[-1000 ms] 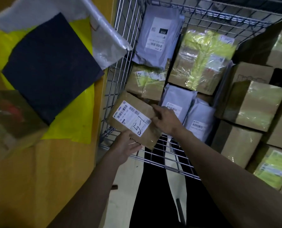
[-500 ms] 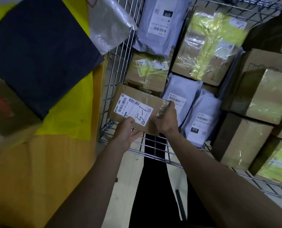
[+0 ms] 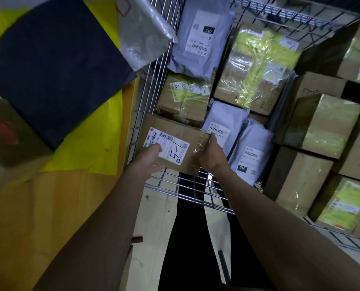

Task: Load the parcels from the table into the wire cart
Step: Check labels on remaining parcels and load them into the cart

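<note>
A brown box (image 3: pixel 176 141) is gripped at its near-left edge by the left hand (image 3: pixel 148 157) and at its right end by the right hand (image 3: pixel 209 153), low in the cart's (image 3: pixel 154 87) near-left corner. Bare wire floor is seen just nearer. Farther and right, the cart is packed with grey bags (image 3: pixel 200 36) and boxes (image 3: pixel 319 122).

Subject: one person, seen from head down. Both forearms bare, no sleeves visible to frame edge. No gloves, watch or rings seen on left hand (image 3: pixel 150 157) or right hand (image 3: pixel 209 155). Lower body: dark, near-black trousers (image 3: pixel 192 238). Footwear not in view.
</note>
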